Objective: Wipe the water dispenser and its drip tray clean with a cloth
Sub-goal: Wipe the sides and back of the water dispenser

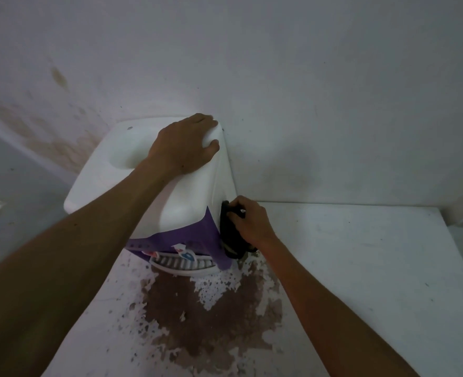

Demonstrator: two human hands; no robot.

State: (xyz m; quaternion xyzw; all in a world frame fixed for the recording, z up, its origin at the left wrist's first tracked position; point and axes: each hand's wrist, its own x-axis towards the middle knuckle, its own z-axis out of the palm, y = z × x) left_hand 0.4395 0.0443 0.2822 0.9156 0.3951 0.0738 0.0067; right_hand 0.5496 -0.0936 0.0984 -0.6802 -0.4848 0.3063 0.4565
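Your left hand (187, 144) grips the back right corner of the white, purple-fronted water dispenser (154, 191), which stands on a stained white counter (347, 268) against the wall. Your right hand (252, 221) presses a bunched dark cloth (231, 235) to its right side, above the ribbed drip tray (181, 265).

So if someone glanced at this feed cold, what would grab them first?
The white-and-purple water dispenser at centre, with the left hand gripping its top back corner and the right hand pressing a dark cloth to its right side. Next, the brown patch of peeled paint on the white table below.
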